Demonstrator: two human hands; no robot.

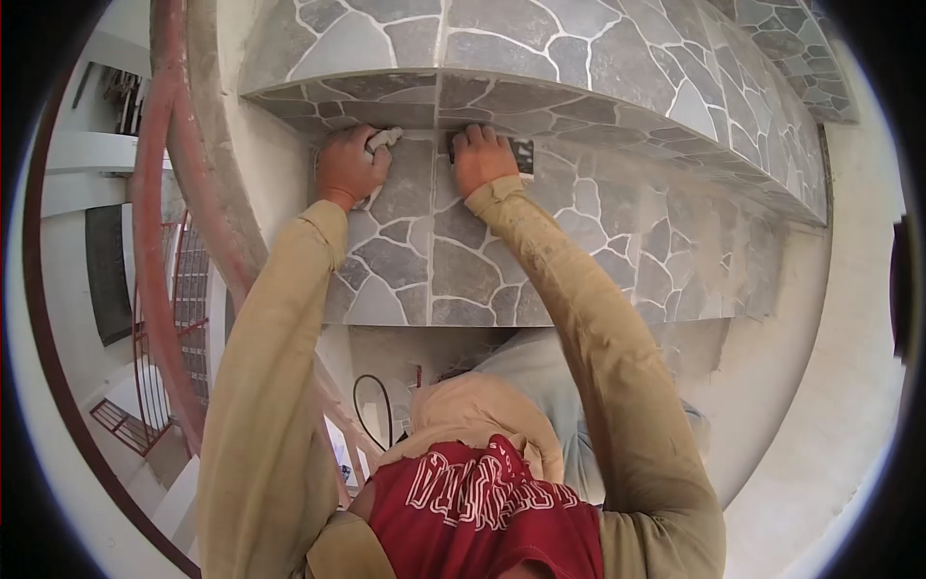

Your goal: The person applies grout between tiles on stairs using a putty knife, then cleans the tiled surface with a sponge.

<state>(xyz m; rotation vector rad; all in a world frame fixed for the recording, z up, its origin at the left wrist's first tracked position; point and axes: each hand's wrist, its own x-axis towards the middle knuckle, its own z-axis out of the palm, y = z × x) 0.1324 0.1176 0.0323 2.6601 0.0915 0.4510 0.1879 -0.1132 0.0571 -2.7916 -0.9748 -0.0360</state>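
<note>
Stone-patterned tiles with pale joints cover the step (473, 251). At the step's back left, my left hand (352, 166) is closed round a crumpled whitish cloth (385, 139), part of which sticks out beside the thumb. My right hand (485, 159) presses on a dark flat piece (524, 156) with a light edge, close to the foot of the riser (579, 118). The fingers bend over that piece, and its left part is mostly hidden under them. A straight pale joint runs between the two hands.
A higher tiled step (617, 48) curves across the top. Red metal railing (159, 193) stands at the left. A pale wall (820, 386) is at the right. Below the step's front edge are my legs and a thin black loop (373, 410).
</note>
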